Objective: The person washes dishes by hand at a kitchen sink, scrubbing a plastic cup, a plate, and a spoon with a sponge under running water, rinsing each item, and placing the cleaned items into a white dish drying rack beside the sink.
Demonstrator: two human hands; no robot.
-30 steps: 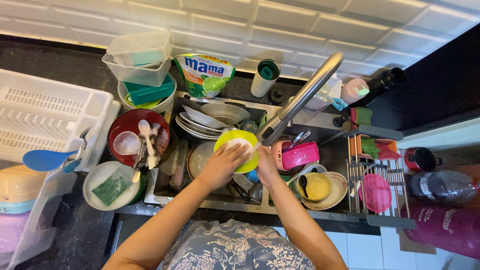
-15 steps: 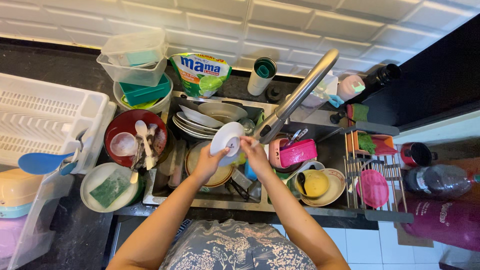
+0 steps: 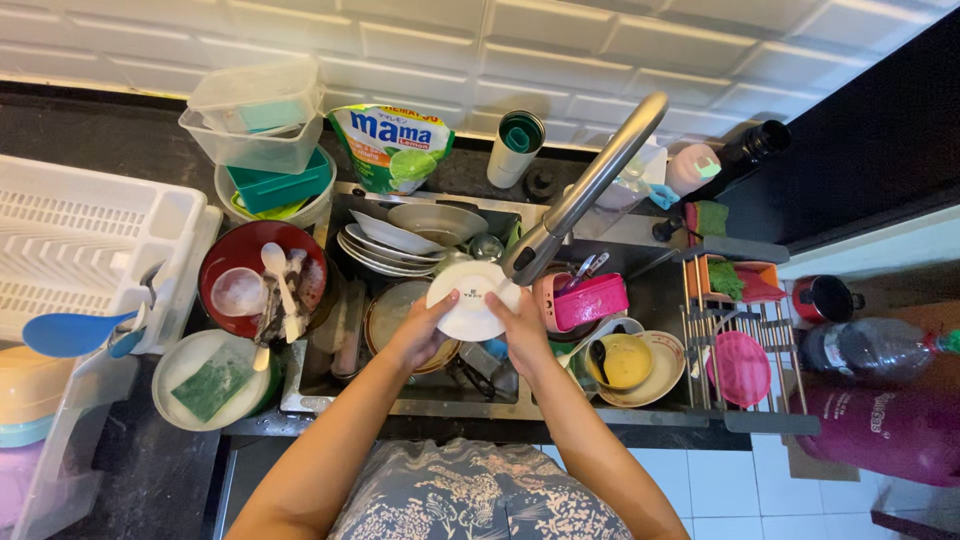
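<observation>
White bowl (image 3: 472, 300): held underside-up over sink (image 3: 420, 400), below faucet (image 3: 590, 190). Left hand (image 3: 425, 330) clasped on rim at 8 o'clock, right hand (image 3: 522, 325) at 4. Judged rigid, wet, slippery, breakable; best gripped by opposite rims.

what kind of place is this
Most likely a home kitchen, at the sink. A sink crowded with dirty dishes sits under a metal tap, a white drying rack stands on the dark counter, and both hands hold a white dish over the basin.
</observation>
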